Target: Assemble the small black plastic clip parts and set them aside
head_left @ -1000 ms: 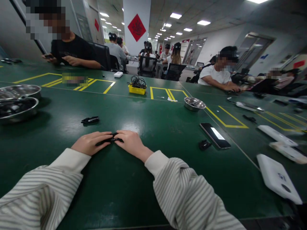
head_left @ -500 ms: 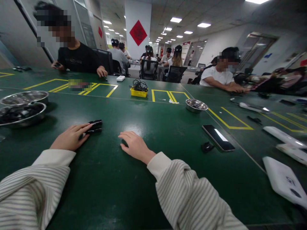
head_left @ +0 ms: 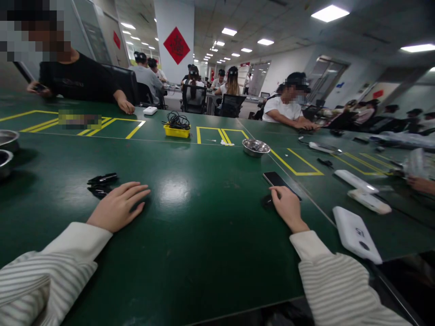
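My left hand lies palm down over the table with its fingers stretched and slightly apart, holding nothing that shows. Just behind its knuckles lie shiny black clip-like pieces, partly covered by the hand. My right hand is at the near side of a dark phone, covering part of it. Its fingers bend loosely downward beside a small black object, whose kind I cannot make out. The fingertips are close to that object; whether they touch it is unclear.
A yellow tray of black cables and a small metal bowl stand farther back. Metal bowls are at the left edge. White devices lie at right. Two co-workers sit across the green table.
My left hand has come off the black pieces and shifted slightly right. My right hand has moved right to the phone and the small black object. The view has turned right.
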Demonstrator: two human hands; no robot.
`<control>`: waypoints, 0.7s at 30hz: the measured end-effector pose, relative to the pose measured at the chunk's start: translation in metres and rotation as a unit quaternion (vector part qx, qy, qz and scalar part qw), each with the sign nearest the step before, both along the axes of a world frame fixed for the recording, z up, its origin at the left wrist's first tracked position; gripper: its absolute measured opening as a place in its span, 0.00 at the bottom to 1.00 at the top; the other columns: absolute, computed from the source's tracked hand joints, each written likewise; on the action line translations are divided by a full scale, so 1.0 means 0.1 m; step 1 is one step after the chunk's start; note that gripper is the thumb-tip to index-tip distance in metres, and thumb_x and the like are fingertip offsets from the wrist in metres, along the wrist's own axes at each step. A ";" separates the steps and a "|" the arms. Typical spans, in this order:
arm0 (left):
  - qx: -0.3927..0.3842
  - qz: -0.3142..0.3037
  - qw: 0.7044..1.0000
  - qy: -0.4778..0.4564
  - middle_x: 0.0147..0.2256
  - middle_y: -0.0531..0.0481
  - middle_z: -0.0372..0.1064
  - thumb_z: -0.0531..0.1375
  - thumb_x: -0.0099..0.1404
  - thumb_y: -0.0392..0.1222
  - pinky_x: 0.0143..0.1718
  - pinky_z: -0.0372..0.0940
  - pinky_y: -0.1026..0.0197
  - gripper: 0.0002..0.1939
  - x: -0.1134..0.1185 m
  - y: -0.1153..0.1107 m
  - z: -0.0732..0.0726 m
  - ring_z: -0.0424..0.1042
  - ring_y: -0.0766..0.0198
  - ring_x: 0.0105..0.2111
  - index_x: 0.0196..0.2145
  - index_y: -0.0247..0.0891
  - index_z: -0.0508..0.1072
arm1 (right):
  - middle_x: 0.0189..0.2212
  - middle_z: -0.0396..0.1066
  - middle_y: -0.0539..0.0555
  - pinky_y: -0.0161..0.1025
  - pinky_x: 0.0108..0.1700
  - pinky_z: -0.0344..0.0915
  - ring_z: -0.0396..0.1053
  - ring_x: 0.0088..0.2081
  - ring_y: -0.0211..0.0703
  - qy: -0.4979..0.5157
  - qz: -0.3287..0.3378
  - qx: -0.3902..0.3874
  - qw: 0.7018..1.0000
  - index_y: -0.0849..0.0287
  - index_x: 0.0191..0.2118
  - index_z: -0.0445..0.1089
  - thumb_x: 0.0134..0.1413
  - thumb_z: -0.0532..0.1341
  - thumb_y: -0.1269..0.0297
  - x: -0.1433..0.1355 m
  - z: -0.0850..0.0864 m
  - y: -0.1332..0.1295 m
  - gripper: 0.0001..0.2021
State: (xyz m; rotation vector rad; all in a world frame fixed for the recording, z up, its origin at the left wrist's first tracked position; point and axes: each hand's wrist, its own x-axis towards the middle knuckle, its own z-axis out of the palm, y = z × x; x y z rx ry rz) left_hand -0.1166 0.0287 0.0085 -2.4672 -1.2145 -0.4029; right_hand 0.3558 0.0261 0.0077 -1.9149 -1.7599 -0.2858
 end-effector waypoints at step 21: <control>-0.188 0.007 0.952 -0.243 0.39 0.43 0.66 0.56 0.53 0.37 0.43 0.60 0.55 0.23 1.32 -0.17 -0.09 0.64 0.57 0.40 0.48 0.31 0.61 | 0.34 0.65 0.51 0.33 0.34 0.56 0.64 0.33 0.37 0.090 0.221 -0.130 0.962 0.56 0.37 0.66 0.51 0.49 0.70 -1.98 -0.03 -0.07 0.11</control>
